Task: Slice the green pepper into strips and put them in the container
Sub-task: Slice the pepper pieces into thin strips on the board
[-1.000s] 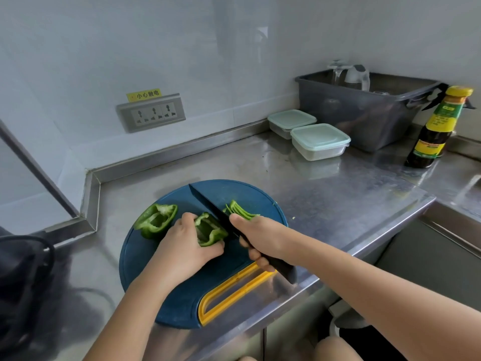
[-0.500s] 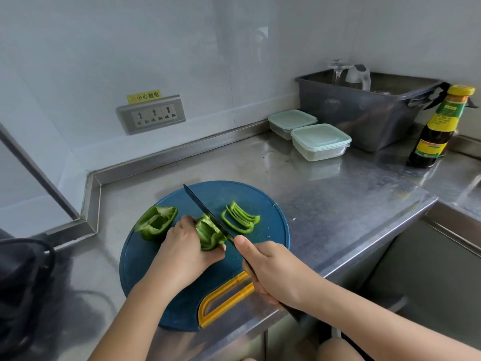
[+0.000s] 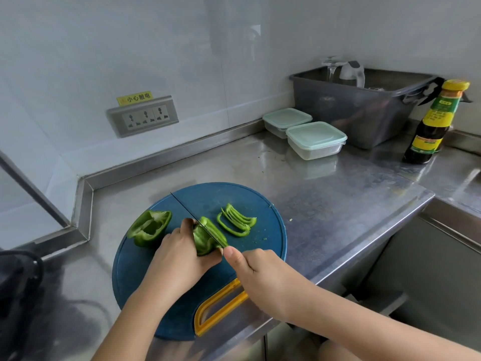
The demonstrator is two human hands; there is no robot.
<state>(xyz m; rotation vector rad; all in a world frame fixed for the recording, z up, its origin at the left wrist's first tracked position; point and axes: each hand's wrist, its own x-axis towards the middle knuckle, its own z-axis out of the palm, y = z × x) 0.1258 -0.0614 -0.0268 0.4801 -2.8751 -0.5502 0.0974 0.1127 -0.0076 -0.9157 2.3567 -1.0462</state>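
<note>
On the round blue cutting board [image 3: 265, 225] my left hand [image 3: 179, 259] holds down a green pepper piece [image 3: 205, 238]. My right hand [image 3: 260, 277] grips a black knife [image 3: 192, 217], whose blade lies across that piece. Several cut strips [image 3: 236, 221] lie in a small pile just right of the blade. Another pepper half [image 3: 149, 227] rests open side up at the board's left. Two lidded containers [image 3: 316, 139] stand at the back of the counter.
A grey tub [image 3: 364, 110] holding a glass and a jug sits in the back right corner. A dark sauce bottle [image 3: 434, 123] stands beside it. A wall socket [image 3: 143, 115] is behind the board. The counter edge [image 3: 364, 246] drops off at the right.
The knife has drawn back toward me and shifted left onto the held pepper piece. The cut strips, hidden behind my right hand one second ago, now lie in plain view.
</note>
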